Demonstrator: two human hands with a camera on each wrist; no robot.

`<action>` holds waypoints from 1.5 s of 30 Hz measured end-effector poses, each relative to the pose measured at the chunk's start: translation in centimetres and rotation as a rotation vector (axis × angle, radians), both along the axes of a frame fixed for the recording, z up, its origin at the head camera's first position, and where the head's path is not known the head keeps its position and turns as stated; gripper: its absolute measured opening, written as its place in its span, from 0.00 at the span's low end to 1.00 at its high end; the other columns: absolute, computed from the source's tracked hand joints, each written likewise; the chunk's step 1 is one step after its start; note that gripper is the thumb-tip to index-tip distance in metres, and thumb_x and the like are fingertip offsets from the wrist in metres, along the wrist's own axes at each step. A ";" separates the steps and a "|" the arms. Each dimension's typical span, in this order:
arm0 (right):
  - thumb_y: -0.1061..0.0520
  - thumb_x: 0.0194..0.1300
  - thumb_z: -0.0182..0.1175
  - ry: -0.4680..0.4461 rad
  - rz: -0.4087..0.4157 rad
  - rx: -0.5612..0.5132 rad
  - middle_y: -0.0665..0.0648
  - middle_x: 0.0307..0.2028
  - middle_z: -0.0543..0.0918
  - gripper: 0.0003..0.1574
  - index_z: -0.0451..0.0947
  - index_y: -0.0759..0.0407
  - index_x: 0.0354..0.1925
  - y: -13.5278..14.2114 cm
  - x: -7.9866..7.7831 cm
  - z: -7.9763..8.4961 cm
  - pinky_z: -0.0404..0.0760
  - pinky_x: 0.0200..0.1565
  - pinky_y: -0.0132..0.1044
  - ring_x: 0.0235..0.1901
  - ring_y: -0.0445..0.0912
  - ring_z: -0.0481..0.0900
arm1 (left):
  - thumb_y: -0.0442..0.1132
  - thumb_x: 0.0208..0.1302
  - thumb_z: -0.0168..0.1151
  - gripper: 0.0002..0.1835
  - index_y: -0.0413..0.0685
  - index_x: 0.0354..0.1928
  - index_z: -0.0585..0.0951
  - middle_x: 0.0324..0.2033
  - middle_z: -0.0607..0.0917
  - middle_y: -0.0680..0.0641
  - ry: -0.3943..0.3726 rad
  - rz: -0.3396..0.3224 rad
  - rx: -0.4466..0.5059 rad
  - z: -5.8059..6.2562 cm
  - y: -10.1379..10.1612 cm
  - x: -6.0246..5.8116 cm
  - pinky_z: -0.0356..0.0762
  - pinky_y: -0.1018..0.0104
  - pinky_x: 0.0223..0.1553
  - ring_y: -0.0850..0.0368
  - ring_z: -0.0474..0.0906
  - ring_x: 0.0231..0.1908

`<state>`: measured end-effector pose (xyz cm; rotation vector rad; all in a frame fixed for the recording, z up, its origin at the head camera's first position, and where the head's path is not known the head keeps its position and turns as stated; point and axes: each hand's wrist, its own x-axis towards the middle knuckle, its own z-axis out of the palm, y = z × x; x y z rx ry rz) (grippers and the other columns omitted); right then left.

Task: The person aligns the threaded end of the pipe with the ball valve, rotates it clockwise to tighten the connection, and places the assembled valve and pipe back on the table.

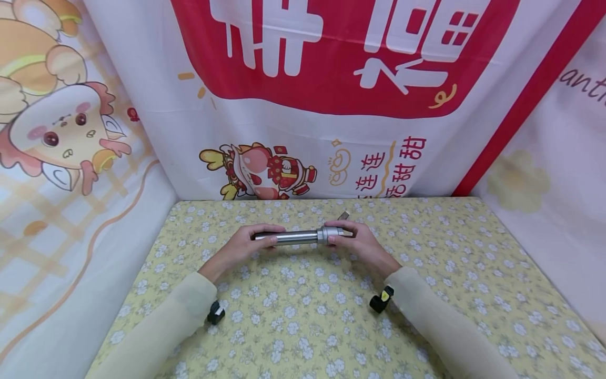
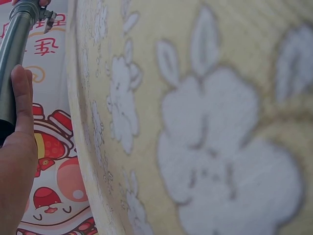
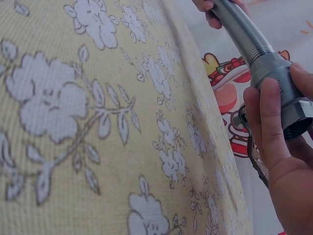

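Head view: printed drape [image 1: 265, 118] hangs behind pipe [image 1: 298, 238] and floral tablecloth [image 1: 303, 321].

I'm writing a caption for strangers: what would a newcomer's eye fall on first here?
Probably the big red patch with white characters, on the white backdrop. Next, the silvery pipe over the flowered tablecloth: the left hand grips one end, the right hand the valve fitting at the other.

A pale yellow cloth printed with white flowers [image 1: 303, 326] lay flat. Beyond it hung a white fabric backdrop [image 1: 156, 68] with a large red panel bearing white characters [image 1: 331, 92]. A white, orange-patterned fabric hanging [image 1: 118, 210] stood left (its cartoon creature [image 1: 61, 131] upside down); a whitish fabric hanging with a faded yellow flower [image 1: 568, 173] stood right.
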<state>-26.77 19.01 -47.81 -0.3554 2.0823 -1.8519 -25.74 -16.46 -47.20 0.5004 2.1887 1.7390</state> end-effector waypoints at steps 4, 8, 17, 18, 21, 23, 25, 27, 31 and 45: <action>0.46 0.72 0.76 0.003 0.003 0.002 0.60 0.68 0.81 0.37 0.80 0.53 0.73 0.1 0.0 0.0 0.89 0.58 0.46 0.54 0.51 0.91 | 0.43 0.80 0.67 0.21 0.49 0.70 0.84 0.69 0.82 0.38 0.000 -0.001 0.005 0.0 0.0 0.1 0.86 0.43 0.62 0.40 0.86 0.60; 0.46 0.71 0.76 0.000 0.001 0.001 0.60 0.68 0.81 0.38 0.79 0.54 0.74 0.1 0.0 -0.1 0.89 0.58 0.46 0.54 0.51 0.91 | 0.43 0.79 0.69 0.21 0.50 0.69 0.85 0.69 0.82 0.38 0.009 0.004 -0.006 0.0 0.0 0.1 0.86 0.43 0.62 0.40 0.86 0.59; 0.46 0.72 0.75 0.013 0.014 0.012 0.60 0.68 0.81 0.41 0.76 0.57 0.76 0.1 0.0 0.0 0.89 0.59 0.47 0.54 0.52 0.91 | 0.43 0.75 0.72 0.21 0.53 0.68 0.87 0.68 0.84 0.43 0.049 0.018 -0.036 0.0 0.0 0.2 0.86 0.55 0.58 0.48 0.84 0.58; 0.45 0.72 0.75 0.014 0.015 0.014 0.60 0.68 0.81 0.41 0.76 0.57 0.76 0.1 0.0 0.0 0.89 0.59 0.47 0.54 0.52 0.91 | 0.43 0.75 0.73 0.22 0.52 0.68 0.87 0.68 0.84 0.43 0.051 0.017 -0.035 0.0 0.0 0.2 0.86 0.56 0.58 0.46 0.83 0.59; 0.45 0.72 0.75 0.011 0.017 0.014 0.60 0.68 0.81 0.41 0.76 0.57 0.76 0.2 0.0 -0.1 0.88 0.60 0.49 0.54 0.51 0.91 | 0.43 0.75 0.73 0.22 0.52 0.68 0.87 0.69 0.84 0.43 0.054 0.015 -0.030 0.1 0.0 0.2 0.85 0.61 0.56 0.41 0.81 0.61; 0.44 0.72 0.75 0.004 0.019 0.012 0.59 0.68 0.81 0.42 0.76 0.56 0.77 0.2 0.0 -0.1 0.88 0.61 0.49 0.55 0.51 0.91 | 0.43 0.74 0.74 0.22 0.53 0.67 0.87 0.69 0.83 0.44 0.053 0.016 -0.028 0.0 0.0 0.2 0.85 0.63 0.55 0.39 0.80 0.62; 0.44 0.72 0.75 -0.002 0.018 0.011 0.59 0.68 0.81 0.42 0.76 0.56 0.76 0.2 0.1 0.0 0.87 0.61 0.50 0.55 0.51 0.91 | 0.42 0.74 0.74 0.22 0.53 0.67 0.87 0.69 0.83 0.44 0.053 0.017 -0.028 0.0 0.0 0.2 0.85 0.63 0.55 0.37 0.80 0.62; 0.44 0.71 0.76 -0.006 0.014 0.007 0.59 0.68 0.81 0.42 0.76 0.55 0.76 0.2 0.1 0.0 0.87 0.61 0.51 0.55 0.51 0.91 | 0.41 0.74 0.74 0.22 0.53 0.67 0.87 0.69 0.83 0.44 0.055 0.017 -0.028 -0.1 0.0 0.1 0.85 0.63 0.55 0.37 0.80 0.62; 0.45 0.71 0.76 -0.006 0.008 0.000 0.60 0.68 0.81 0.41 0.77 0.55 0.76 0.2 0.1 0.0 0.87 0.62 0.52 0.55 0.52 0.90 | 0.39 0.74 0.74 0.22 0.51 0.67 0.87 0.69 0.83 0.43 0.067 0.018 -0.030 -0.2 0.1 0.1 0.85 0.64 0.55 0.36 0.80 0.63; 0.44 0.71 0.76 0.001 0.005 0.010 0.59 0.68 0.81 0.35 0.81 0.47 0.72 0.2 0.1 -0.2 0.87 0.61 0.51 0.55 0.52 0.91 | 0.32 0.73 0.72 0.24 0.50 0.68 0.85 0.70 0.83 0.43 0.069 0.025 -0.049 0.0 0.5 0.0 0.82 0.67 0.56 0.38 0.80 0.65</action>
